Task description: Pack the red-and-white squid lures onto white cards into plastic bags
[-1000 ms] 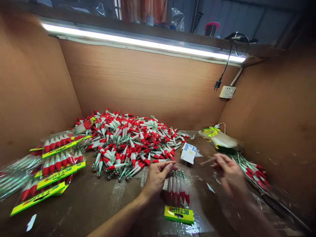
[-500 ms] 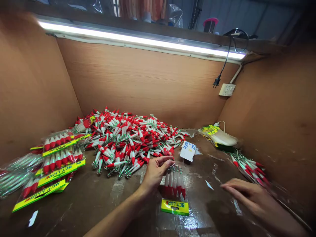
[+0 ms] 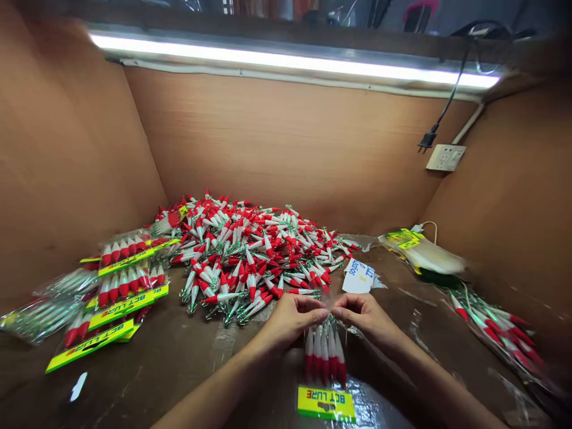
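Head view: lure packet (image 3: 325, 354), hook end (image 3: 331, 322) at pinched fingers (image 3: 316, 316).

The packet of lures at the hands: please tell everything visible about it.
The packet looks like clear plastic, with a yellow and green card reading "BCT LURE", upside down here, with a slot. Inside, white lures lie side by side, red ends toward the card, greenish hooks at the far end. It lies on the table, card toward the viewer. The left hand and right hand are at its hook end; their grip is unclear.
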Action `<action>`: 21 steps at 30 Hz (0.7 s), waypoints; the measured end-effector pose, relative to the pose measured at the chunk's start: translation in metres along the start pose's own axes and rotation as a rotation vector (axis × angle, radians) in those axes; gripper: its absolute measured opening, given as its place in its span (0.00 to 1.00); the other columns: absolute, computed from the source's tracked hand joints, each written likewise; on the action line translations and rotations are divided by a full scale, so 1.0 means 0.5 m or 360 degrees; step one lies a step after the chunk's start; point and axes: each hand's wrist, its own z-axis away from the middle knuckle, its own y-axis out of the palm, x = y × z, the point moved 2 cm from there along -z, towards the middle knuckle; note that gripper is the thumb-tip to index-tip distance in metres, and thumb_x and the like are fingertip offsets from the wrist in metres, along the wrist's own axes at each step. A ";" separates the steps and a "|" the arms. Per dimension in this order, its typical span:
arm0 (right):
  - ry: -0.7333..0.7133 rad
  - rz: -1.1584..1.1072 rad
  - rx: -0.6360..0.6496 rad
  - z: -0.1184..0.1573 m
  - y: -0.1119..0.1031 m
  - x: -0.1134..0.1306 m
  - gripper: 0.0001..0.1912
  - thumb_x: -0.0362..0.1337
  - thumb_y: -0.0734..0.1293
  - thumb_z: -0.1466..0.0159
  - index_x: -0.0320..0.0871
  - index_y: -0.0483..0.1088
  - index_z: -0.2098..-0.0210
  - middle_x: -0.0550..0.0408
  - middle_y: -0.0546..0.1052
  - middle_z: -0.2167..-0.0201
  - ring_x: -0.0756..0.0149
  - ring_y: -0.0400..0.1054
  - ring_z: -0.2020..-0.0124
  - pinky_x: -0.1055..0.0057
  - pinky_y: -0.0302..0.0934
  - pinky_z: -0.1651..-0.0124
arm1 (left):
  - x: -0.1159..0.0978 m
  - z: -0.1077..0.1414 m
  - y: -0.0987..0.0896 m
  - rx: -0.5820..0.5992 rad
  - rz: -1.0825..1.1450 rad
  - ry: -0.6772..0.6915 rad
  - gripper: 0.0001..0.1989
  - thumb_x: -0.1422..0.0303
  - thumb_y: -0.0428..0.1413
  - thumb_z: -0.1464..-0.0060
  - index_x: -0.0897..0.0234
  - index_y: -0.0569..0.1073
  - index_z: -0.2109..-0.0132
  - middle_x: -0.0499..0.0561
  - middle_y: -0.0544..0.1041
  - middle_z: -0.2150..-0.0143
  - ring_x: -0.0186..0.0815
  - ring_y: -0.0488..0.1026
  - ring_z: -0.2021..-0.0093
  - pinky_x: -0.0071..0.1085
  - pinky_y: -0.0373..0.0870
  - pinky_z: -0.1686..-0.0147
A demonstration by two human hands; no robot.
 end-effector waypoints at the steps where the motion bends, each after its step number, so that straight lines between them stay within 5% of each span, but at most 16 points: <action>1: 0.0034 -0.0040 0.0021 0.002 0.003 -0.007 0.20 0.52 0.74 0.41 0.39 0.77 0.70 0.59 0.72 0.77 0.71 0.59 0.75 0.74 0.52 0.70 | 0.006 -0.001 0.000 -0.0007 0.0004 -0.0049 0.23 0.53 0.71 0.57 0.69 0.84 0.63 0.54 0.82 0.69 0.35 0.73 0.71 0.28 0.65 0.69; 8: 0.0176 -0.0070 0.0031 0.006 0.010 -0.054 0.19 0.51 0.74 0.42 0.38 0.78 0.68 0.55 0.77 0.74 0.68 0.64 0.74 0.72 0.57 0.70 | 0.030 -0.008 0.006 -0.0028 -0.0062 -0.0278 0.22 0.50 0.69 0.57 0.68 0.82 0.67 0.51 0.77 0.75 0.30 0.66 0.77 0.26 0.59 0.74; 15: 0.0020 0.0499 0.0090 0.003 -0.008 -0.056 0.10 0.41 0.70 0.37 0.41 0.81 0.65 0.55 0.80 0.71 0.65 0.70 0.70 0.72 0.59 0.66 | 0.013 -0.024 -0.030 0.0186 -0.0528 -0.0084 0.18 0.55 0.65 0.51 0.69 0.84 0.66 0.50 0.78 0.75 0.31 0.66 0.77 0.28 0.57 0.74; 21: -0.0199 0.0826 0.0132 0.008 -0.003 -0.027 0.07 0.33 0.69 0.38 0.43 0.81 0.65 0.55 0.82 0.67 0.64 0.73 0.66 0.71 0.61 0.62 | -0.002 -0.021 -0.037 0.0278 -0.0933 0.0178 0.11 0.64 0.62 0.46 0.66 0.85 0.62 0.51 0.84 0.67 0.38 0.75 0.66 0.29 0.64 0.64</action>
